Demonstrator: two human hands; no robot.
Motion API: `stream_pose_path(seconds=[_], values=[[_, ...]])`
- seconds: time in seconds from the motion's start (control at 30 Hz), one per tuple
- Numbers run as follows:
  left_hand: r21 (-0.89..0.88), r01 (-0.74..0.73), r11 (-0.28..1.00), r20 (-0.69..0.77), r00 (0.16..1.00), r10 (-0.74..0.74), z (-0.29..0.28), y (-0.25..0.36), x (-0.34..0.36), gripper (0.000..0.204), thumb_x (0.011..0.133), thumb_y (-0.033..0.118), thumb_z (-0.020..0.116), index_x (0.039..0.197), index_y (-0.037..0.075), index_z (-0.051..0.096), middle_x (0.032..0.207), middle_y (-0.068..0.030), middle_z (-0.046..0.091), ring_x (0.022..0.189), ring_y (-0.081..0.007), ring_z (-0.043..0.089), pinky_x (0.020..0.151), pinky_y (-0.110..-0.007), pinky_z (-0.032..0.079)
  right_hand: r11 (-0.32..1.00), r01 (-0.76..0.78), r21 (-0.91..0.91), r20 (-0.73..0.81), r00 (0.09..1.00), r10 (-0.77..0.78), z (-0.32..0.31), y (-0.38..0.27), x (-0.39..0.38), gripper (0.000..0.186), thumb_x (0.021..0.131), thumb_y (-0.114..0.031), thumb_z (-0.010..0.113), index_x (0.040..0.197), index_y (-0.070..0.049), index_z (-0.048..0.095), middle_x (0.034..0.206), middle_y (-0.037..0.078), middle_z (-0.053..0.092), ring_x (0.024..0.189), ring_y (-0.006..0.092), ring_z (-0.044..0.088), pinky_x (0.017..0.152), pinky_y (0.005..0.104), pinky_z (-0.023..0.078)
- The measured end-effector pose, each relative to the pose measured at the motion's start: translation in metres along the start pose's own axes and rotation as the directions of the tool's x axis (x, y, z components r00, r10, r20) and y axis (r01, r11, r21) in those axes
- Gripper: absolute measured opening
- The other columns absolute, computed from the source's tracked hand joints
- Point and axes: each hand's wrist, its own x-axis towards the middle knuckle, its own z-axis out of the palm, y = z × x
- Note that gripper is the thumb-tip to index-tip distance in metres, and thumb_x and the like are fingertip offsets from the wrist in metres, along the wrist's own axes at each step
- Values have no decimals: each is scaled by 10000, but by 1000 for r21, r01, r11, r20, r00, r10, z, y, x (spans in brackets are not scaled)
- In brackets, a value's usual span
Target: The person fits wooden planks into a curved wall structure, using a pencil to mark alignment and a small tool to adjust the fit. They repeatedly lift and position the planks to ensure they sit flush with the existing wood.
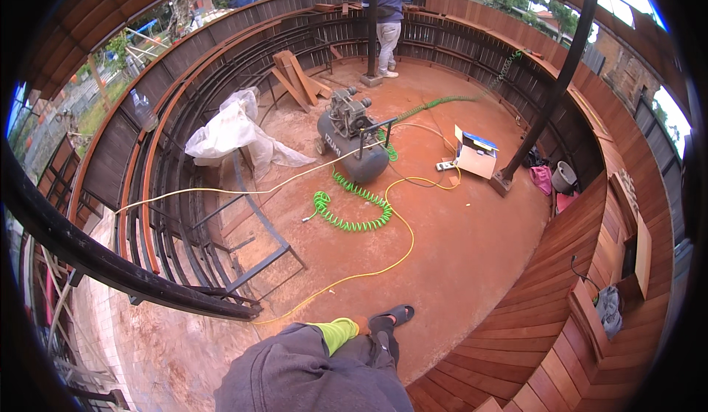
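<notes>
My left hand (362, 326) shows in small part at the lower middle, past a yellow-green cuff (337, 332) that comes out of a grey sleeve. It is beside my dark-clad leg. Its fingers are too small and hidden to read, and I see nothing held in it. My right hand is out of view. One foot in a dark sandal (403, 314) stands on the reddish floor. A yellow hose (354, 272) runs over the floor ahead of my hand, apart from it.
An air compressor (359, 154) stands mid-floor with a coiled green hose (361, 225). Nearby are an open carton (476, 163), a power strip (445, 166) and white plastic sheeting (230, 135). A curved wooden bench (509, 316) lines the right; bent metal framing (158, 191) the left. A person (387, 25) stands far off.
</notes>
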Motion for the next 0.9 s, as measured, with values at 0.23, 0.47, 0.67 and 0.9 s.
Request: stream_pose_path(seconds=[0.23, 0.47, 0.67, 0.9], values=[[-111, -29, 993, -109, 994, 17, 20, -35, -4, 366, 789, 329, 595, 929, 10, 708, 926, -258, 662, 887, -414, 642, 798, -478, 503, 997, 37, 72, 40, 998, -40, 15, -21, 14, 320, 795, -122, 500, 1098, -55, 581, 1093, 174, 599, 995, 376, 584, 831, 472, 483], [79, -146, 986, -70, 986, 152, 5, 3, 3, 323, 786, 305, 590, 908, 33, 713, 925, -242, 668, 879, -407, 645, 805, -457, 509, 910, -278, -307, -27, 959, 284, -61, 13, -41, 359, 767, -71, 498, 1116, -59, 576, 1120, 172, 588, 1019, 375, 575, 848, 469, 477], [152, -339, 928, 111, 939, 325, -14, 27, -6, 277, 800, 272, 634, 943, 49, 714, 845, -131, 705, 736, -231, 677, 695, -357, 530, 731, -512, -451, -51, 833, 552, -66, -10, -22, 404, 736, -14, 493, 1129, -58, 572, 1145, 174, 575, 1047, 378, 564, 869, 468, 470], [1, -714, 700, 272, 674, 687, -5, 241, -60, 242, 894, 220, 619, 998, 7, 665, 812, -80, 669, 745, -121, 609, 698, -278, 500, 592, -702, -396, -109, 676, 729, -86, -14, -47, 432, 736, -22, 502, 1156, -99, 569, 1217, 106, 550, 1074, 341, 552, 844, 475, 447]])
